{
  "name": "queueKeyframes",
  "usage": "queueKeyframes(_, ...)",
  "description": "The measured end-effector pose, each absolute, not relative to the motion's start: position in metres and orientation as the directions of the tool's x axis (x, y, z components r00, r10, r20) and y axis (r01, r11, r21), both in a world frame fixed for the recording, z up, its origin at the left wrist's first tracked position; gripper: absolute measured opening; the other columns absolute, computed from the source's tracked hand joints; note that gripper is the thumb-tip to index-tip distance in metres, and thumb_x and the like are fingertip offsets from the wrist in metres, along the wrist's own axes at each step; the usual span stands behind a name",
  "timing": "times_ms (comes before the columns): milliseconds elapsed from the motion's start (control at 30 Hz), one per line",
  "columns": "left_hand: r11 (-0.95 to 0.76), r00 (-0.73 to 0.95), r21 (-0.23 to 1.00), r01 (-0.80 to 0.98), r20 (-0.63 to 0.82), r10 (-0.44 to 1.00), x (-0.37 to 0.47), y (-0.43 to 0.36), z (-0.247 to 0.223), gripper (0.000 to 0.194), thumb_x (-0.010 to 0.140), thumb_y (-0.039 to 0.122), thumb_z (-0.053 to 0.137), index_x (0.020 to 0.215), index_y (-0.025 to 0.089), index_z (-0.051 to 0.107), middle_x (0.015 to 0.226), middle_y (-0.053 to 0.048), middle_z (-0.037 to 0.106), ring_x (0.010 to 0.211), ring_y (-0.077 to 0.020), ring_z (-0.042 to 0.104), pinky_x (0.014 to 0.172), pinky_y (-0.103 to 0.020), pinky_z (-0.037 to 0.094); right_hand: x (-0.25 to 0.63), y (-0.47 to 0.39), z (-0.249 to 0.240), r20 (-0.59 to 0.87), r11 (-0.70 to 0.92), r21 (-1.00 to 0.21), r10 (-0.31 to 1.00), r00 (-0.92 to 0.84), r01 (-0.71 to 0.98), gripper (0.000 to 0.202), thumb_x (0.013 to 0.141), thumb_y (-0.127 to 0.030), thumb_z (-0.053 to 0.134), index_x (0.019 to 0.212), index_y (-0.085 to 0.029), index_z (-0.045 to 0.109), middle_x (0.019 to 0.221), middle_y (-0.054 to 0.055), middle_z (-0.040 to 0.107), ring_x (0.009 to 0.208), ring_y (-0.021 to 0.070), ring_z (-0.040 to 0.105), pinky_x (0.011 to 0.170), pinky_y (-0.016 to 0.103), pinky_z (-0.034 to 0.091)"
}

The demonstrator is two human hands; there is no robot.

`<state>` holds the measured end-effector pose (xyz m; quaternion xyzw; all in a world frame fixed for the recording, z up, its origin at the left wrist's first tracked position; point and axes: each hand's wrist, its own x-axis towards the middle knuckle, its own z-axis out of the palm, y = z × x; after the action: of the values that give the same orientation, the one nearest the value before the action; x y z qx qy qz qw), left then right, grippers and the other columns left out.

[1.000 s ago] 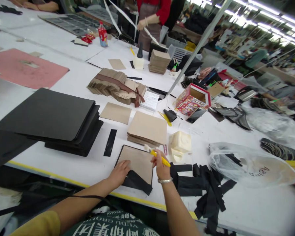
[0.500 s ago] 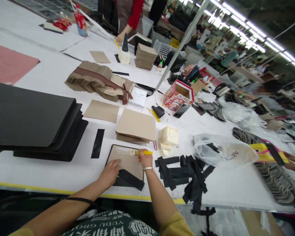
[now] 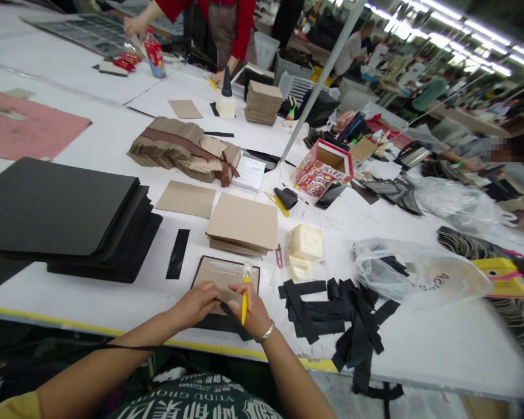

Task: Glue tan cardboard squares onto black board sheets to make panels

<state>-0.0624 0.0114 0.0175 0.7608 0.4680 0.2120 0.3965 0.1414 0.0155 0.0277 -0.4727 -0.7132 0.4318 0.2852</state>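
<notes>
My left hand pinches the edge of a black strip lifted over the lower part of a tan board with a black border. Facing it, my right hand has a yellow-handled brush tucked in its fingers, pale bristles pointing away from me. Its thumb and forefinger are also at the strip, partly hiding it. Pale wet streaks cross the board's far edge. A white glue container stands to the right, beyond a pile of black strips.
Left is a tall stack of black sheets. Tan boards are stacked just beyond my hands. A red box, a clear plastic bag and a metal pole stand farther right. Across the table, a person in red sleeves works.
My right hand has stopped brushing the board and come nearer, its brush now upright. My left hand has lifted off the board's face and gripped the black strip. The view has shifted slightly.
</notes>
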Motion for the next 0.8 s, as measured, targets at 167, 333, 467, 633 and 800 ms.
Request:
queueKeyframes(167, 0.170, 0.147, 0.886, 0.432, -0.255, 0.956, -0.080, 0.028, 0.011, 0.023, 0.077, 0.037, 0.047, 0.078, 0.017, 0.059, 0.071, 0.000, 0.059, 0.067, -0.0132, 0.053, 0.063, -0.023, 0.041, 0.149, 0.008, 0.008, -0.100, 0.108, -0.781, 0.950, -0.294, 0.615, 0.016, 0.076, -0.028, 0.053, 0.085, -0.022, 0.042, 0.073, 0.000, 0.056, 0.061, 0.0146, 0.057, 0.058, 0.026, 0.044)
queueKeyframes(333, 0.349, -0.097, 0.818, 0.457, -0.344, 0.934, -0.092, 0.046, -0.022, 0.027, 0.072, 0.042, 0.049, 0.070, 0.016, 0.058, 0.053, 0.004, 0.051, 0.051, -0.0115, 0.047, 0.051, -0.022, 0.036, 0.179, 0.026, -0.007, -0.043, 0.046, -0.690, 0.994, -0.104, 0.722, 0.017, 0.077, -0.034, 0.048, 0.085, -0.021, 0.041, 0.069, -0.001, 0.051, 0.055, 0.0144, 0.053, 0.054, 0.026, 0.040)
queueKeyframes(467, 0.376, -0.188, 0.787, 0.490, -0.326, 0.927, -0.085, 0.061, -0.037, 0.026, 0.072, 0.040, 0.049, 0.064, 0.017, 0.057, 0.050, 0.004, 0.050, 0.047, -0.0110, 0.046, 0.049, -0.022, 0.032, 0.179, 0.047, -0.024, 0.007, -0.013, -0.641, 1.000, 0.023, 0.767, 0.022, 0.076, -0.038, 0.049, 0.086, -0.020, 0.041, 0.067, -0.001, 0.050, 0.054, 0.0149, 0.052, 0.053, 0.026, 0.039)
queueKeyframes(633, 0.374, -0.247, 0.756, 0.538, -0.282, 0.927, -0.082, 0.075, -0.042, 0.023, 0.069, 0.037, 0.055, 0.057, 0.017, 0.055, 0.054, 0.002, 0.055, 0.053, -0.0124, 0.050, 0.051, -0.023, 0.031, 0.171, 0.064, -0.043, -0.007, -0.085, -0.662, 0.994, 0.107, 0.745, 0.026, 0.076, -0.040, 0.048, 0.089, -0.020, 0.041, 0.074, 0.000, 0.053, 0.057, 0.0150, 0.055, 0.054, 0.026, 0.040)
queueKeyframes(800, 0.385, -0.275, 0.748, 0.541, -0.276, 0.921, -0.083, 0.080, -0.048, 0.017, 0.070, 0.033, 0.055, 0.062, 0.018, 0.057, 0.057, 0.002, 0.057, 0.056, -0.0126, 0.052, 0.053, -0.022, 0.034, 0.173, 0.071, -0.053, -0.007, -0.103, -0.688, 0.991, 0.135, 0.718, 0.026, 0.076, -0.040, 0.047, 0.091, -0.020, 0.041, 0.074, 0.001, 0.055, 0.060, 0.0157, 0.056, 0.057, 0.026, 0.041)
